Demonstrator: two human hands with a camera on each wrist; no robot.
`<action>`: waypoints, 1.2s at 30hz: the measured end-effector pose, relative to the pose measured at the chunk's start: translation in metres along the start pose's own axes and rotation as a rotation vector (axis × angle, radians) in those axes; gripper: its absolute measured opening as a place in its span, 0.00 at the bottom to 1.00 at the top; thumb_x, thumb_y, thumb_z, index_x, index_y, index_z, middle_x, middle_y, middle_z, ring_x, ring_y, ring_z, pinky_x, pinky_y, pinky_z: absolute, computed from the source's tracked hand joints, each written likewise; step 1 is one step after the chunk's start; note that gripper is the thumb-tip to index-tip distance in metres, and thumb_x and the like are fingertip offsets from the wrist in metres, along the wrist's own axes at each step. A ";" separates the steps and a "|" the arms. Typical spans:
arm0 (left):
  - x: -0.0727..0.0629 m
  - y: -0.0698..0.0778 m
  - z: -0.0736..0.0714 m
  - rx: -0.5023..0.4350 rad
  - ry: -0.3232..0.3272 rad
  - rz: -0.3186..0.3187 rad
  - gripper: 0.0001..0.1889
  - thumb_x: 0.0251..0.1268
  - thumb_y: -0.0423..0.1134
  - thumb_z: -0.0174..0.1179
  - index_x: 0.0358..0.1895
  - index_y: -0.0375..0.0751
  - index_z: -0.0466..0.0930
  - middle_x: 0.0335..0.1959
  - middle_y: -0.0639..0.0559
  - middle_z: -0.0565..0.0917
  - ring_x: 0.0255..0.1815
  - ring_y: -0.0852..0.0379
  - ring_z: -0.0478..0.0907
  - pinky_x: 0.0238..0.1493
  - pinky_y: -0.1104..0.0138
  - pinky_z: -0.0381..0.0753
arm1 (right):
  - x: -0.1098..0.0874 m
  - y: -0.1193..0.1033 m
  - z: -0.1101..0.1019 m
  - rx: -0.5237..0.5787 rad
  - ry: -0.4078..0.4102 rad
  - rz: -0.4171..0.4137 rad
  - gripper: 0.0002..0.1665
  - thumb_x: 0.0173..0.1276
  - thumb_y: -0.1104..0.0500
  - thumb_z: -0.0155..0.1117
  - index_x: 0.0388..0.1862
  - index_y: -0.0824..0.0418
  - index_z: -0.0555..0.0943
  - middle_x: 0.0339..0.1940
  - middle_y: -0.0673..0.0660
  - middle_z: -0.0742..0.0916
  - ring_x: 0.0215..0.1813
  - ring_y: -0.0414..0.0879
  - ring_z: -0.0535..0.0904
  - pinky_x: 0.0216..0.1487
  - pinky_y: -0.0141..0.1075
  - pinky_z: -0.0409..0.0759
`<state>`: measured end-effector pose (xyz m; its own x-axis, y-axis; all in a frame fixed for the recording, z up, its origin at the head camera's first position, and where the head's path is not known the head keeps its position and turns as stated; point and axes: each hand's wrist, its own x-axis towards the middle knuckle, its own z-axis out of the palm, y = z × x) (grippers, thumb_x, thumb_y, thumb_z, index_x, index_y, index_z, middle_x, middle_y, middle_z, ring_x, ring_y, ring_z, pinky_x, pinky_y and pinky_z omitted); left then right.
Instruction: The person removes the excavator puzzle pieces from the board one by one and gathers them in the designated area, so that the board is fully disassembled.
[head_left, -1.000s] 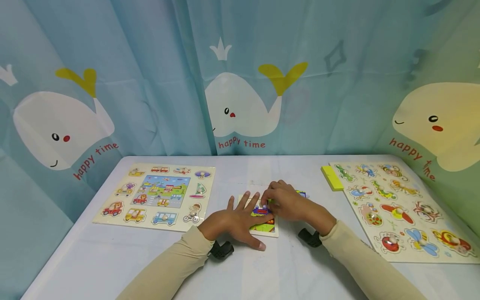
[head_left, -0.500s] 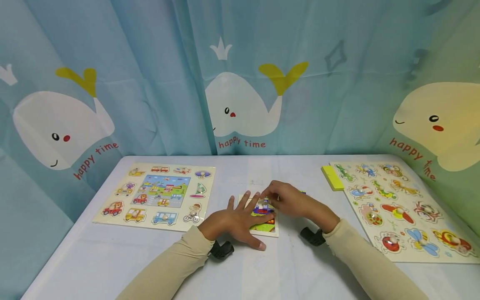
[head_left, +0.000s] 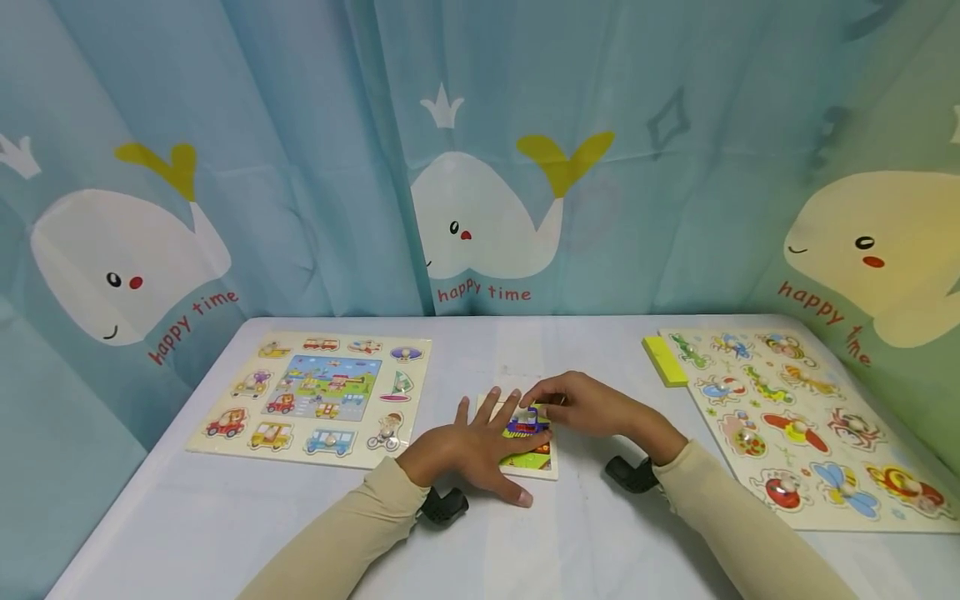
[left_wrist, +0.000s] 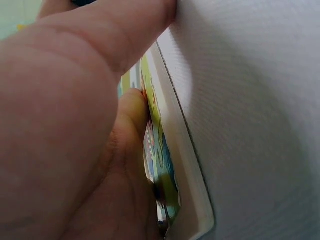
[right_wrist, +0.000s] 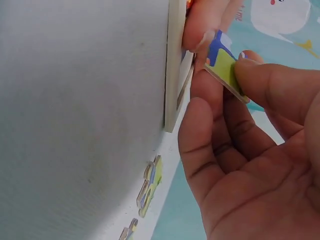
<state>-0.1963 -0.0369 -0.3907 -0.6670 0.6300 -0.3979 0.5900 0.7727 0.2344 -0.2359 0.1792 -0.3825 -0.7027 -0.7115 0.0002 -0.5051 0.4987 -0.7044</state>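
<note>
A small square jigsaw board [head_left: 549, 472] with a pale rim and a bright train picture lies mid-table. My left hand [head_left: 476, 450] rests spread over its left part, fingers straight and thumb on the cloth. In the left wrist view, the board's rim [left_wrist: 187, 200] runs beside that hand. Over the board's upper right corner, my right hand [head_left: 596, 407] pinches a blue-and-green jigsaw piece [right_wrist: 225, 70] between thumb and fingers. The right wrist view shows the piece tilted, close to the board's edge [right_wrist: 171, 100]. Much of the board's picture is hidden under my left hand.
Loose jigsaw pieces [right_wrist: 152, 185] lie on the cloth beyond the board. A vehicle peg puzzle [head_left: 352, 462] is at the left, a larger insect peg puzzle [head_left: 821, 512] at the right. A yellow block [head_left: 664, 361] touches the latter's corner. A whale-print curtain [head_left: 480, 208] stands behind the table.
My right hand has shifted slightly right over the board's upper corner, and its fingers have opened out from a tighter curl. The left hand stays in place. The head view has tilted slightly up.
</note>
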 end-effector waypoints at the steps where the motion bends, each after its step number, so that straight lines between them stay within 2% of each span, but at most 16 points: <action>1: 0.000 0.000 0.000 -0.001 0.002 0.001 0.45 0.53 0.75 0.57 0.75 0.80 0.46 0.79 0.51 0.28 0.76 0.45 0.19 0.67 0.36 0.29 | 0.000 0.000 0.000 -0.002 0.006 -0.004 0.14 0.70 0.70 0.56 0.52 0.66 0.83 0.50 0.55 0.85 0.49 0.46 0.78 0.50 0.40 0.76; 7: -0.001 0.001 0.000 -0.007 0.008 -0.008 0.46 0.52 0.74 0.57 0.74 0.81 0.46 0.79 0.51 0.28 0.76 0.45 0.20 0.67 0.36 0.29 | -0.001 0.002 -0.002 -0.036 0.065 0.018 0.15 0.69 0.71 0.57 0.52 0.63 0.83 0.49 0.54 0.86 0.47 0.45 0.78 0.48 0.39 0.77; 14: 0.001 0.002 0.001 0.009 0.001 -0.023 0.46 0.52 0.75 0.57 0.75 0.81 0.45 0.79 0.51 0.28 0.76 0.45 0.20 0.67 0.37 0.29 | -0.003 0.007 -0.010 -0.048 0.107 0.030 0.14 0.67 0.72 0.59 0.51 0.66 0.82 0.40 0.52 0.86 0.38 0.44 0.78 0.42 0.37 0.78; 20: 0.000 0.002 0.000 -0.005 0.000 -0.033 0.47 0.51 0.74 0.58 0.75 0.81 0.45 0.79 0.52 0.27 0.76 0.46 0.20 0.68 0.38 0.28 | -0.006 0.014 -0.017 -0.070 0.125 0.025 0.13 0.67 0.73 0.58 0.47 0.65 0.83 0.43 0.53 0.86 0.40 0.43 0.78 0.42 0.38 0.78; 28: 0.000 0.002 0.001 -0.016 0.004 -0.039 0.47 0.51 0.74 0.59 0.75 0.81 0.46 0.79 0.52 0.28 0.76 0.45 0.21 0.68 0.38 0.29 | -0.013 0.017 -0.027 -0.083 0.175 0.069 0.14 0.67 0.73 0.57 0.47 0.66 0.84 0.43 0.55 0.86 0.35 0.43 0.76 0.35 0.35 0.76; 36: 0.000 0.002 0.000 -0.018 0.005 -0.031 0.46 0.51 0.73 0.60 0.74 0.81 0.47 0.79 0.51 0.29 0.77 0.45 0.21 0.68 0.38 0.30 | -0.024 0.020 -0.040 -0.078 0.181 0.088 0.12 0.68 0.71 0.58 0.48 0.67 0.83 0.40 0.54 0.86 0.31 0.42 0.75 0.29 0.34 0.74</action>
<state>-0.1944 -0.0353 -0.3901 -0.6870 0.6063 -0.4005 0.5608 0.7929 0.2384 -0.2497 0.2260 -0.3684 -0.8209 -0.5662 0.0738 -0.4701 0.5969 -0.6502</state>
